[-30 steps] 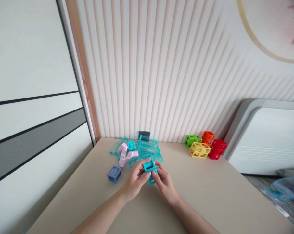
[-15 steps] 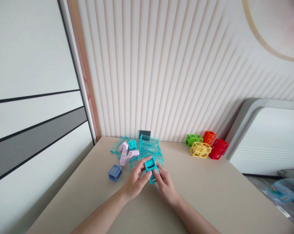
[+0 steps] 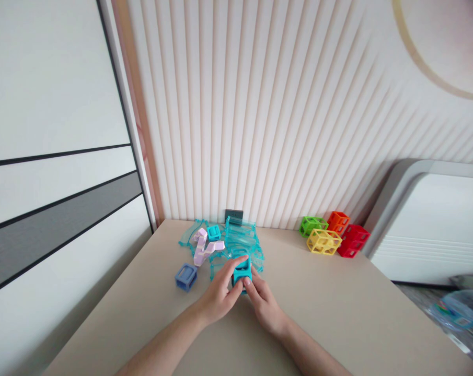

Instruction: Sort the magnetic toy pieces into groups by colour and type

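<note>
I see smooth, faintly glossy opaque plastic on the teal block (image 3: 242,271) between the fingers (image 3: 228,275). Just beyond them lie clear teal pieces (image 3: 240,239) of glassy, see-through plastic, and underneath is the table (image 3: 338,313), matt and smooth.

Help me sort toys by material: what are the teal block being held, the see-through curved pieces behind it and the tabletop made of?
The teal block looks like opaque moulded plastic: even colour, slight sheen. The curved pieces seem translucent teal plastic; the surface shows through. The tabletop is matte beige, perhaps laminate; no grain shows.
</note>
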### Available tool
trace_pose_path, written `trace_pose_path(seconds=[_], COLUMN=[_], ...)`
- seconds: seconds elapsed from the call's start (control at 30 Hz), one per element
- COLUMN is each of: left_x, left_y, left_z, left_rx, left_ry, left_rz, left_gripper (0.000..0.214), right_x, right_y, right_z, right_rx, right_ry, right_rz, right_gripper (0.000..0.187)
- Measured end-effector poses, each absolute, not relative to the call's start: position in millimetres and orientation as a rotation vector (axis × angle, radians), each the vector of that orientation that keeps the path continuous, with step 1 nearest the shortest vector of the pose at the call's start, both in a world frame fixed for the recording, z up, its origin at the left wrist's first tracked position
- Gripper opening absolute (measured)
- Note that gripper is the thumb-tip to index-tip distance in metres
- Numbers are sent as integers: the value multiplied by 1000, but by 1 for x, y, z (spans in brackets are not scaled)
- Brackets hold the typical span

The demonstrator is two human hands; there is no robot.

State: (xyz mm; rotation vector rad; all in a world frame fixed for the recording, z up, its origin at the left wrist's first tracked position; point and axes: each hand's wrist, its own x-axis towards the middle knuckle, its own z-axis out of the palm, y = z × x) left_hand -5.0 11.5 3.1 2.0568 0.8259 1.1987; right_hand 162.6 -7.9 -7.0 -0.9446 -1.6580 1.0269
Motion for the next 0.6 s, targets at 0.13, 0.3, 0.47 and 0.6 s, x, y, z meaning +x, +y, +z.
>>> trace_pose_path(seconds=[0.13, 0.3, 0.47, 0.6], left_x=[-6, -7, -2, 0], left_y=[13, 16, 15, 11], left_z=[3, 7, 6, 6], left_rx=[1998, 1810, 1773, 1846], left_ry=[876, 924, 830, 726], left_rz=[1346, 1457, 1343, 1225], left_gripper=[49, 45, 46, 54], right_x=[161, 164, 168, 167], right_y=[-5, 0, 3, -1], right_z=[-7, -13, -17, -14], right_rx=[-985, -949, -929, -953], right_ry=[-1461, -1129, -1074, -1277], right_rz=[1050, 1213, 1188, 1040], right_gripper=[52, 57, 51, 48])
